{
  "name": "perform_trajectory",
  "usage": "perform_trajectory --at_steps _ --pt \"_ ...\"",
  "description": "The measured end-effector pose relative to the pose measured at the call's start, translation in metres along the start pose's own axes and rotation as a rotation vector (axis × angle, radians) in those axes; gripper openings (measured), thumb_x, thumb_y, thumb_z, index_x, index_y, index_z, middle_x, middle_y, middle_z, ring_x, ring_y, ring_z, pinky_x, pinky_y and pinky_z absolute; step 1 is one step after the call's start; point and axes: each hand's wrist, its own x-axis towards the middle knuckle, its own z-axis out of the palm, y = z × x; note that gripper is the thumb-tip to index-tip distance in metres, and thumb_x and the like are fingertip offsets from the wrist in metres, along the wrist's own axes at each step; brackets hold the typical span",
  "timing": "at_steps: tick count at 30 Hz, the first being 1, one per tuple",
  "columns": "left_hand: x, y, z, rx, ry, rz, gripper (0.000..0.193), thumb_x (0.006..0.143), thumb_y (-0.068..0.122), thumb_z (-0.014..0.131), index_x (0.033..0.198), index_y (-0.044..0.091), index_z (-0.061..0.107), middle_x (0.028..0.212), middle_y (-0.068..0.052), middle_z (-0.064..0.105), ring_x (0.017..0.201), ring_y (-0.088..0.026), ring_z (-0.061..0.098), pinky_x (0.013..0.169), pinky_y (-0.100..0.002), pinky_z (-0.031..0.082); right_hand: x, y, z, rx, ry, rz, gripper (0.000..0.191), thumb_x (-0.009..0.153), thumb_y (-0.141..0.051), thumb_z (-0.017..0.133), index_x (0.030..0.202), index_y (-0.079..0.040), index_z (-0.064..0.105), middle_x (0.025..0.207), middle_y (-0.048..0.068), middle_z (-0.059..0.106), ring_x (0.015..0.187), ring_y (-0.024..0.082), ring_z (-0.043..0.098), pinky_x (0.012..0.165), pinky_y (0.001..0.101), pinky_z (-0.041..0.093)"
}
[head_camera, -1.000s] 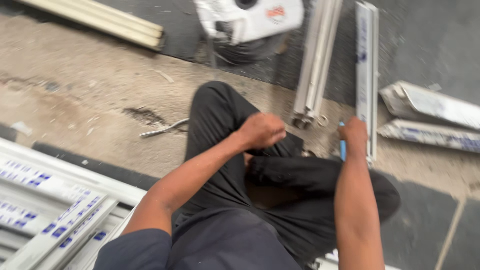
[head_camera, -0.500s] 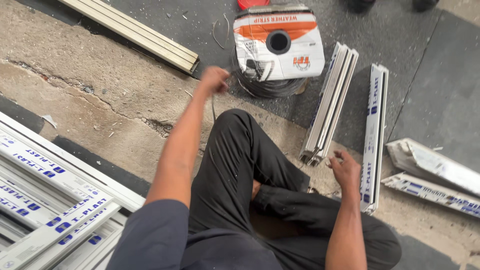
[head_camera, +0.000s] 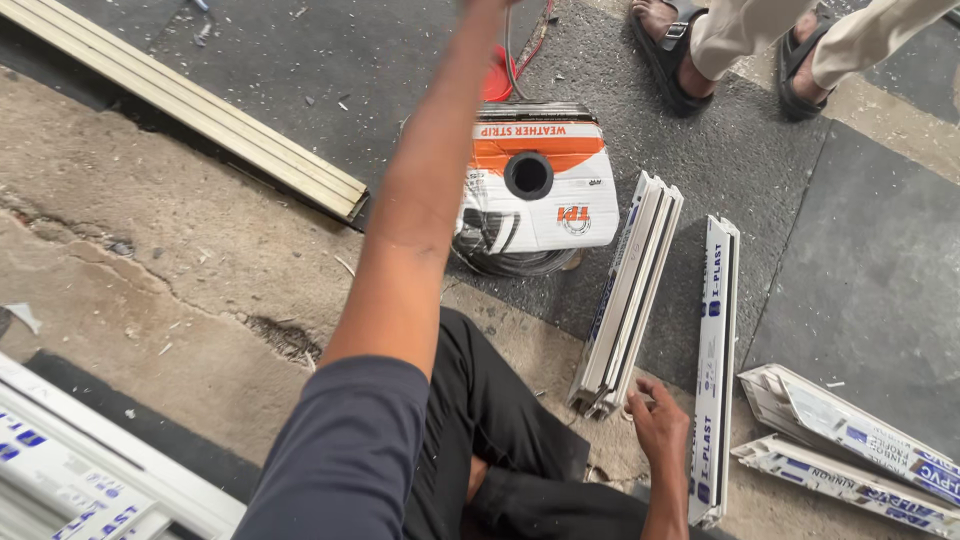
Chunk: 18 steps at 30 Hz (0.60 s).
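I sit on the floor in black trousers. My left arm (head_camera: 420, 220) stretches far forward past a white and orange reel box (head_camera: 540, 190) with a round hole and black strip coiled under it; the hand itself is cut off by the top edge. My right hand (head_camera: 660, 420) hovers low with fingers spread and holds nothing, right at the near end of a bundle of white window profiles (head_camera: 630, 290). A single white profile (head_camera: 715, 360) lies just right of that hand.
Another person's sandalled feet (head_camera: 690, 50) stand at the top right. A long cream profile (head_camera: 200, 110) lies at the top left, stacked white profiles (head_camera: 80, 480) at the bottom left, short cut profile pieces (head_camera: 850, 430) at the right. A red object (head_camera: 497, 80) sits behind the reel.
My left arm has swung from my knee up and forward until the hand left the view. The right hand came off the single profile and opened. The view tilted upward.
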Motion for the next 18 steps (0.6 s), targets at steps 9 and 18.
perform_trajectory --at_steps 9,18 --pt "-0.191 0.175 0.124 0.119 -0.840 0.806 0.016 0.099 0.017 0.065 0.108 0.005 0.066 0.094 -0.007 0.074 0.089 -0.016 0.076 0.079 -0.032 0.062 -0.008 -0.033 -0.028 0.382 0.237 -0.196 0.063 0.094 -0.015 0.068 0.151 0.000 0.046 0.131 0.023 0.067 0.091 0.025 0.074 0.074 0.0381 0.062" --pt "-0.242 0.100 0.204 -0.089 -0.783 0.143 0.027 0.091 0.001 0.061 0.112 -0.010 0.074 0.084 -0.011 0.065 0.064 -0.014 0.057 0.054 -0.031 0.048 -0.033 -0.120 -0.029 0.549 0.280 -0.441 0.072 0.095 -0.020 0.064 0.155 0.001 0.029 0.139 0.022 0.058 0.099 0.024 0.072 0.081 0.0362 0.061"
